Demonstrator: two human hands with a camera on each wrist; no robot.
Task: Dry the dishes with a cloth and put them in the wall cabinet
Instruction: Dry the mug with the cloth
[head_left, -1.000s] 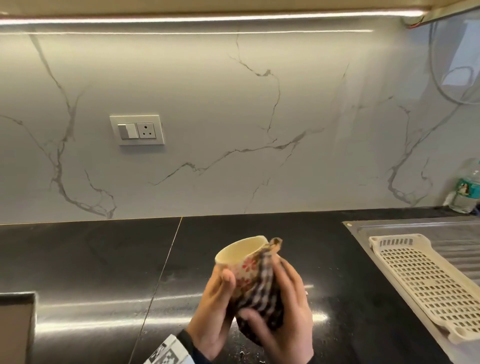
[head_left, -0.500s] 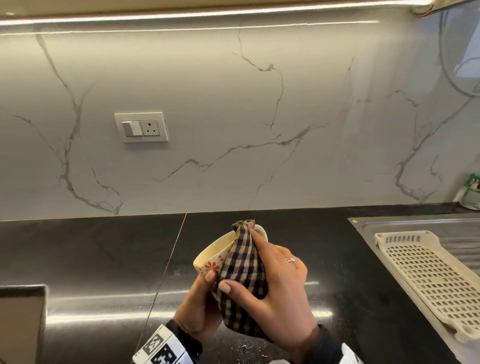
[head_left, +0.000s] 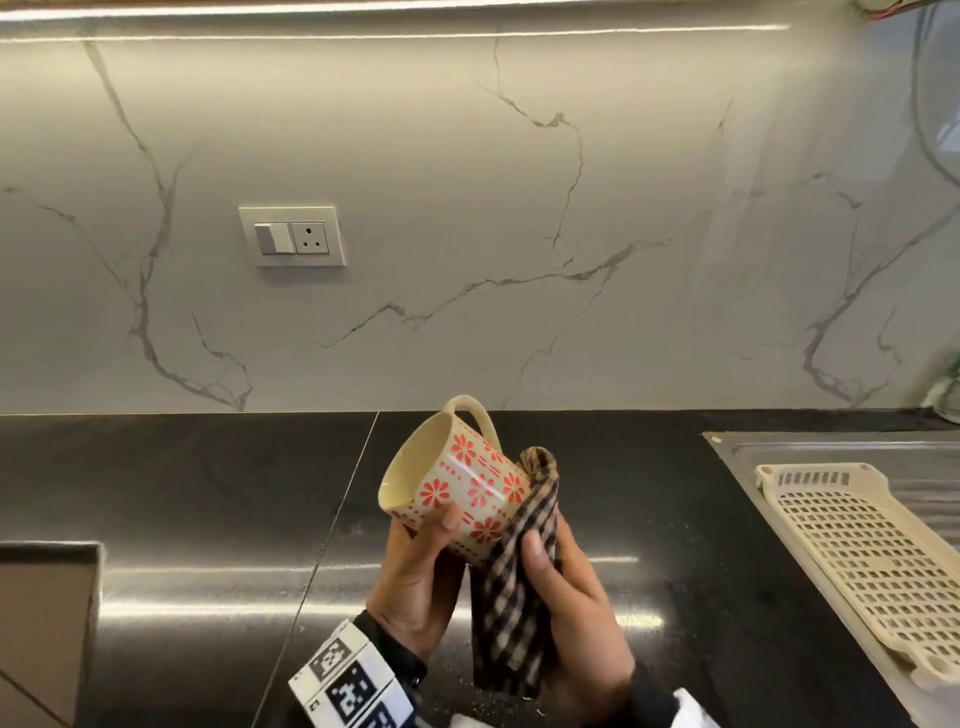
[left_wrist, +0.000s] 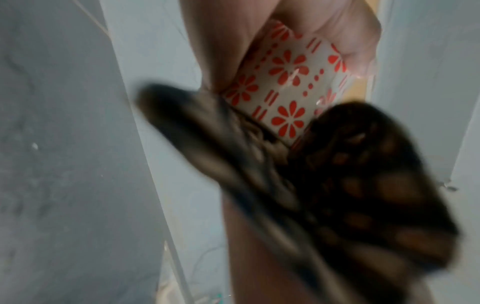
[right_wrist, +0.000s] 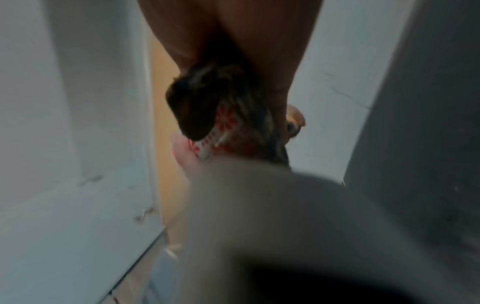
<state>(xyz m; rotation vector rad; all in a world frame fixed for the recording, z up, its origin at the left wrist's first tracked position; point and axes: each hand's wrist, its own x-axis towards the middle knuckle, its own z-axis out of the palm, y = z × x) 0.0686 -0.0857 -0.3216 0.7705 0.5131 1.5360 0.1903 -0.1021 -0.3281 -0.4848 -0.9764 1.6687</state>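
The cream ceramic mug with red flower print (head_left: 457, 491) is held in the air above the black polished stone tabletop (head_left: 208, 493), tilted with its mouth toward the left and its handle up. The left hand (head_left: 415, 582) grips it from below, thumb curled over the patterned wall. The right hand (head_left: 566, 613) has its grip closed on the brown-and-black checked cloth (head_left: 514, 597), pressing it against the mug's base end.

The main risk, as I judge it, is a drop: the glaze is glossy and may be damp, and only one hand truly holds the mug. A hard rub from the cloth could push it out of the left hand's fingers, and the stone below would likely chip or break it. The loose tail of cloth could also snag the handle. The cream perforated plastic drying tray (head_left: 852, 566) sits well apart on the right.
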